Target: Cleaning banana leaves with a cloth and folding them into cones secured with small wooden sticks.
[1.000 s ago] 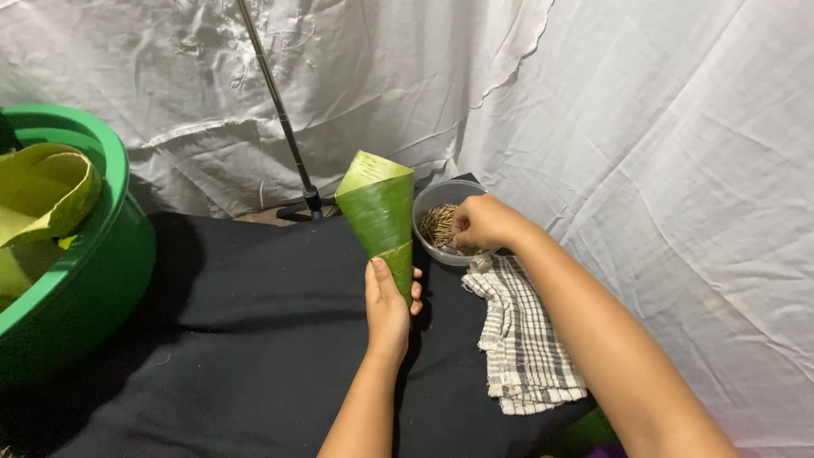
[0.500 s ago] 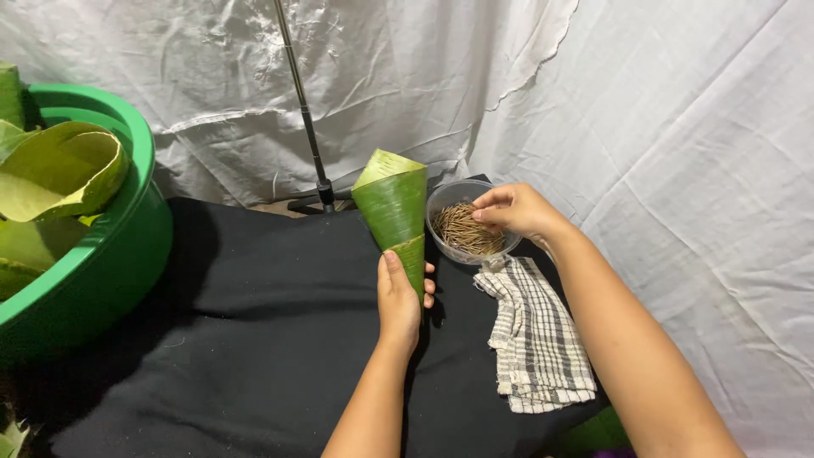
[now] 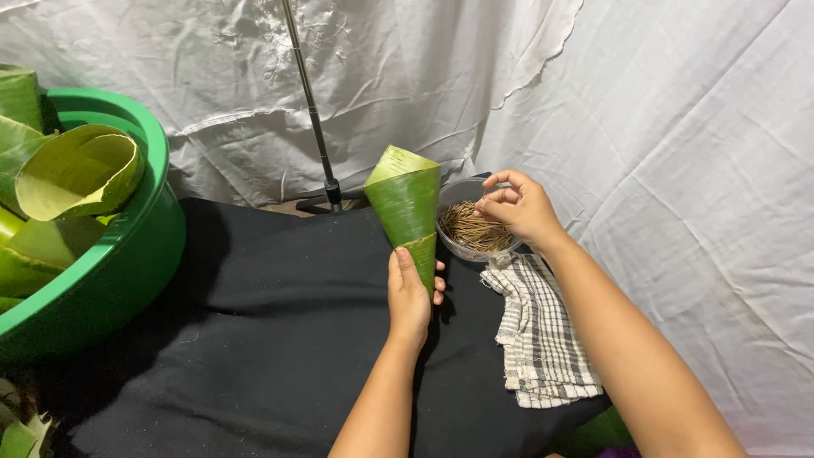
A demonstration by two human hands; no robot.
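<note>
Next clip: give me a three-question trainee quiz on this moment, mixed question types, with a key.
1. True or false: the left hand grips the leaf cone at its narrow lower end.
2. Where are the right hand's fingertips?
A. on the checked cloth
B. over the bowl of sticks
C. inside the green basin
3. Fill in: the folded leaves lie in the ____ at the left.

Key:
1. True; the wide mouth points up.
2. B; the fingers are pinched together above the thin brown sticks, though whether they hold one is not clear.
3. Green basin.
</note>
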